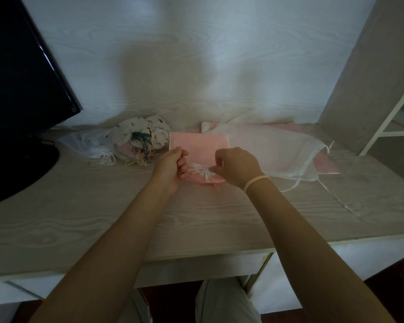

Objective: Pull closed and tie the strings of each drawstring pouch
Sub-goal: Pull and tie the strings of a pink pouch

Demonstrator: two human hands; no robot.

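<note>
Pink pouch [203, 148] — two hands [170, 163] [237, 165] pinch its white strings [202, 170].

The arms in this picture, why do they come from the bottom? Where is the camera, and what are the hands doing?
The camera sits on the person's head and looks down, so you see their arms as they do. The left hand and right hand are both working on a pink pouch lying on the wooden desk. They pinch its white strings, which look bunched into a bow. To the left lies a heap of pouches with gathered tops. To the right lies a see-through white bag, flat, with loose strings. The black thing on the left is a monitor.
</note>
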